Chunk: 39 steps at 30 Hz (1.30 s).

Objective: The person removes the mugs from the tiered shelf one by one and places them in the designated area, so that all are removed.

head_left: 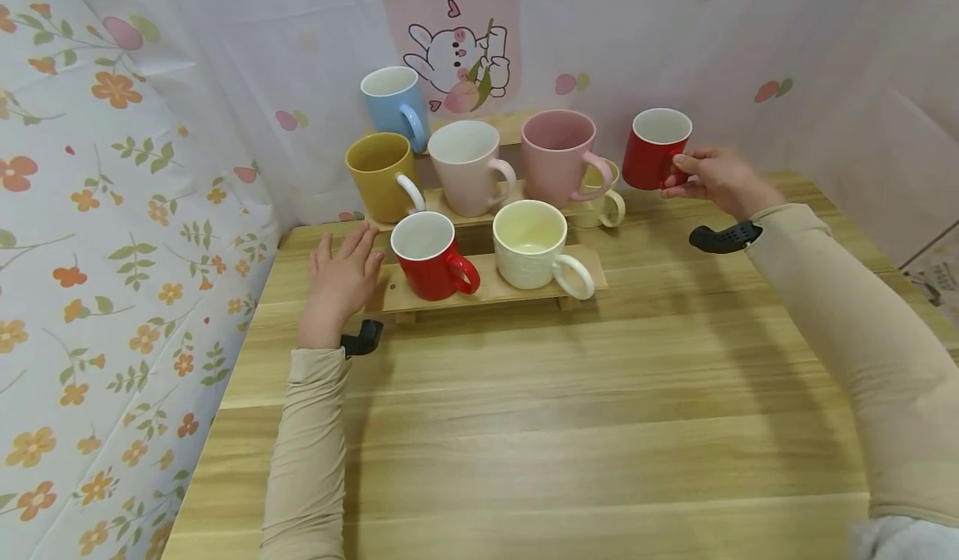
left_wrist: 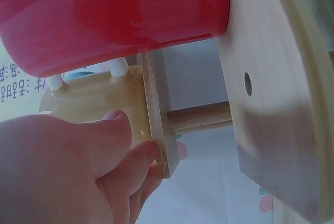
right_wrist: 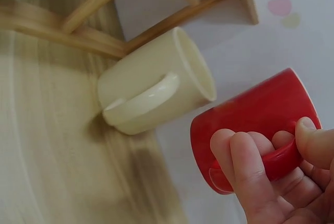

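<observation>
At the left side, the left hand is spread beside the wooden rack; whether it touches, I cannot surely tell. At the right, the red mug is in the air near the pale mug. It is probably ceramic: stiff, rather heavy, slippery and fragile. Its handle, the best hold, is pinched by the right hand.

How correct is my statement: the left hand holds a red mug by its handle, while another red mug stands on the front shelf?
Not the left hand, as the head view shows: the right hand holds a red mug by its handle, while another red mug stands on the front shelf.
</observation>
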{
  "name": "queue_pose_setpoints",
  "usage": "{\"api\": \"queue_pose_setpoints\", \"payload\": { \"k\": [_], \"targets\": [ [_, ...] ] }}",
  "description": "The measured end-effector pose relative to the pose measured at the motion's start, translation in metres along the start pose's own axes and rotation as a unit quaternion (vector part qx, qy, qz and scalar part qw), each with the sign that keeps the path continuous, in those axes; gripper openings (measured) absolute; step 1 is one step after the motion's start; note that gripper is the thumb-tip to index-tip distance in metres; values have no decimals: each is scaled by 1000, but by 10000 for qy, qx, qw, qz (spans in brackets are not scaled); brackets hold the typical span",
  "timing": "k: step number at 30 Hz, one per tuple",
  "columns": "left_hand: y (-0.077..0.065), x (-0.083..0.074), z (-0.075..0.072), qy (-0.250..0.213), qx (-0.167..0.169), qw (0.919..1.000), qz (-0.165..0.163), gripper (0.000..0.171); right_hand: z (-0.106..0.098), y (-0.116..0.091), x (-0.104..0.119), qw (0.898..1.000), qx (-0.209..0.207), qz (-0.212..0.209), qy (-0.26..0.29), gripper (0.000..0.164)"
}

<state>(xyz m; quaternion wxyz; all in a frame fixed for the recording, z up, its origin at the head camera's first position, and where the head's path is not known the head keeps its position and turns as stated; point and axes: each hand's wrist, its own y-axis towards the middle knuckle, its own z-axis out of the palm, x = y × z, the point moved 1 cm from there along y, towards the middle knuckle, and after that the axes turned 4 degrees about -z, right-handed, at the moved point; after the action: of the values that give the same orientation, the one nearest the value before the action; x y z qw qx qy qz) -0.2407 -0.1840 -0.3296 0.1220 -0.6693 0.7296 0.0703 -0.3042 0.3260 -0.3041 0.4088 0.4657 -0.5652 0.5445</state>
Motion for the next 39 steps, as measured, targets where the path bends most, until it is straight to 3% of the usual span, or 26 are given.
{"api": "queue_pose_setpoints", "payload": {
  "k": [17, 32, 39],
  "targets": [
    [-1, 0, 0, 16, 66, 10000, -42, 52, 2, 20, -48, 9990, 164, -79, 401, 28],
    [-1, -3, 2, -15, 61, 9999, -78, 52, 11, 26, -66, 9992, 146, -81, 354, 30],
    [-1, -4, 1, -30, 11, 10000, -83, 52, 13, 26, -68, 9995, 110, -25, 295, 22]
  ]
}}
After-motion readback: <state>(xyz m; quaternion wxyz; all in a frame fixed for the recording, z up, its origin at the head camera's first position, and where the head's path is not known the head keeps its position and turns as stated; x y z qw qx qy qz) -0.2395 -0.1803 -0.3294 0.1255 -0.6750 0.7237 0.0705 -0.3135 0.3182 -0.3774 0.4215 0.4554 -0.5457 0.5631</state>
